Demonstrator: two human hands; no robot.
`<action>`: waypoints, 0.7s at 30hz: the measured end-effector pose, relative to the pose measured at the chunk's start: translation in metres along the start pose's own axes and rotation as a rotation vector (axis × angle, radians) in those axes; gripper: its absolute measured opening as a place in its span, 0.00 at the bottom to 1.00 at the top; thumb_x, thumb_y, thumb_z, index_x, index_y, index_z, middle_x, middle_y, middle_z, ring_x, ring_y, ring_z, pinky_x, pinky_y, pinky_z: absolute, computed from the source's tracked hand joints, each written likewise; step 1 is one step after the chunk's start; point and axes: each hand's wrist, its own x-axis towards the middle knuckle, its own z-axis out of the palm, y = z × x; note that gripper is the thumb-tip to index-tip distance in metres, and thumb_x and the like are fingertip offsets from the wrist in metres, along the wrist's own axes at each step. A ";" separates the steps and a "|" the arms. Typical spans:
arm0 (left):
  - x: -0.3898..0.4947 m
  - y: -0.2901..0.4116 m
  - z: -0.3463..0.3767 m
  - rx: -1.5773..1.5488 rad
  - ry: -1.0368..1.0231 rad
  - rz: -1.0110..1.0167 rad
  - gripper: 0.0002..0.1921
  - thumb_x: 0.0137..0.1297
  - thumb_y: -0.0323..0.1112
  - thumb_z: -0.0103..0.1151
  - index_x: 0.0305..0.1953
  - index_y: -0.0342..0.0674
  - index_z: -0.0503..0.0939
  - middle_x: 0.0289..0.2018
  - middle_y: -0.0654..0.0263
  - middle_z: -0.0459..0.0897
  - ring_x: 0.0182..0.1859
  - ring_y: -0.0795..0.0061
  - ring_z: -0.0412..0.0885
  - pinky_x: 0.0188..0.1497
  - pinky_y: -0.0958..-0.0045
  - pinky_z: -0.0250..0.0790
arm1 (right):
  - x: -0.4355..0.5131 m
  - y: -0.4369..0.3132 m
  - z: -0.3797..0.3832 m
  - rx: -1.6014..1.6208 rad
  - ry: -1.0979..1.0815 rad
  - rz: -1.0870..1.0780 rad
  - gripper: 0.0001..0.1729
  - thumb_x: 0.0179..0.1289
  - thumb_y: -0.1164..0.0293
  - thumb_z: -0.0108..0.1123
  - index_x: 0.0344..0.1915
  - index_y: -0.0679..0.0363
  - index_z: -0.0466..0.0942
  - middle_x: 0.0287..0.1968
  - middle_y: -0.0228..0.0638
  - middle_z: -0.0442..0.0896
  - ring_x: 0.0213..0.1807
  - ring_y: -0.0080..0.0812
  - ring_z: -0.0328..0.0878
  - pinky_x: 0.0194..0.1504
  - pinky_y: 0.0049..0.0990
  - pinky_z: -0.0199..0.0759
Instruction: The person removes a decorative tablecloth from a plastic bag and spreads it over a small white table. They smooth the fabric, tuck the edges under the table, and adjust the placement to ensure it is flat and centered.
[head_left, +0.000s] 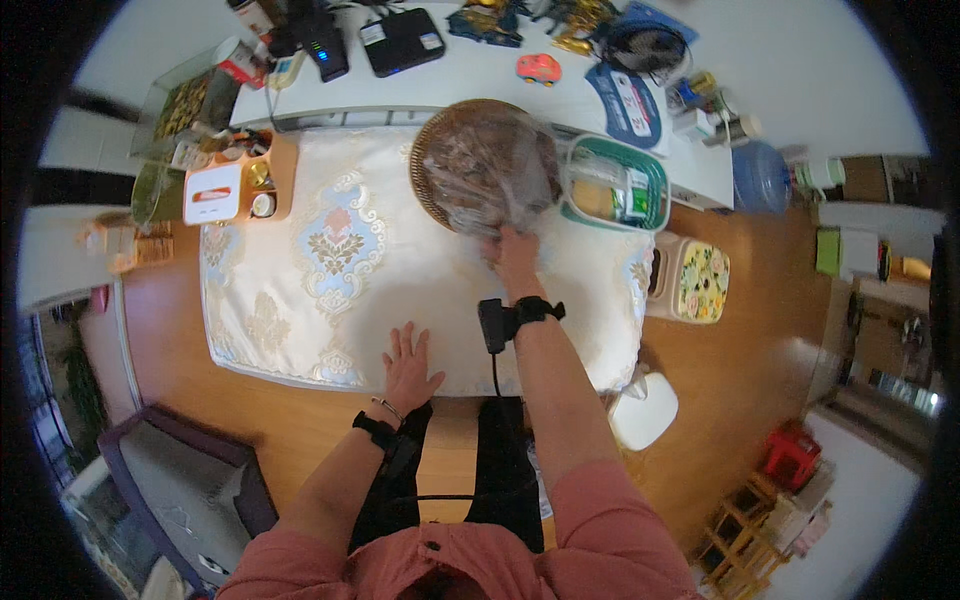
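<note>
My right hand (516, 255) reaches to the near edge of a clear plastic bag (495, 180) with brown contents, which lies in a round woven basket (424, 176). Its fingertips are partly hidden and blurred at the plastic, so a firm grip cannot be made out. My left hand (409, 371) lies palm down with fingers spread on the near edge of the patterned tablecloth (450, 300), holding nothing. Right of the basket stands a green plastic container (664, 199) with packaged items inside. Each wrist wears a black strap.
An orange organizer with a tissue box (214, 193) stands at the table's left. Behind, a white shelf (465, 82) bears a router (324, 49), a black box (403, 41) and a pink toy car (538, 69). A floral-lidded bin (701, 281) and white stool (645, 412) stand at right.
</note>
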 end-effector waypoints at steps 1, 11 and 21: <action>0.002 0.003 0.000 0.027 -0.006 0.025 0.42 0.55 0.45 0.63 0.68 0.40 0.52 0.70 0.49 0.42 0.71 0.38 0.37 0.59 0.28 0.48 | -0.003 0.000 0.000 0.036 -0.049 -0.020 0.18 0.64 0.67 0.54 0.37 0.76 0.71 0.29 0.39 0.76 0.23 0.35 0.79 0.25 0.31 0.75; 0.037 0.068 0.006 0.198 -0.097 0.128 0.45 0.56 0.46 0.63 0.69 0.43 0.47 0.71 0.51 0.38 0.71 0.39 0.36 0.61 0.28 0.45 | -0.162 0.054 -0.158 0.139 0.153 -0.383 0.18 0.69 0.62 0.50 0.41 0.68 0.75 0.29 0.38 0.80 0.28 0.26 0.79 0.32 0.26 0.74; 0.059 0.164 0.069 0.345 -0.143 0.359 0.50 0.54 0.46 0.66 0.71 0.44 0.41 0.70 0.50 0.37 0.70 0.34 0.33 0.56 0.24 0.51 | -0.264 0.236 -0.495 0.017 1.195 -0.103 0.23 0.67 0.60 0.49 0.27 0.70 0.77 0.25 0.40 0.82 0.24 0.29 0.76 0.29 0.28 0.70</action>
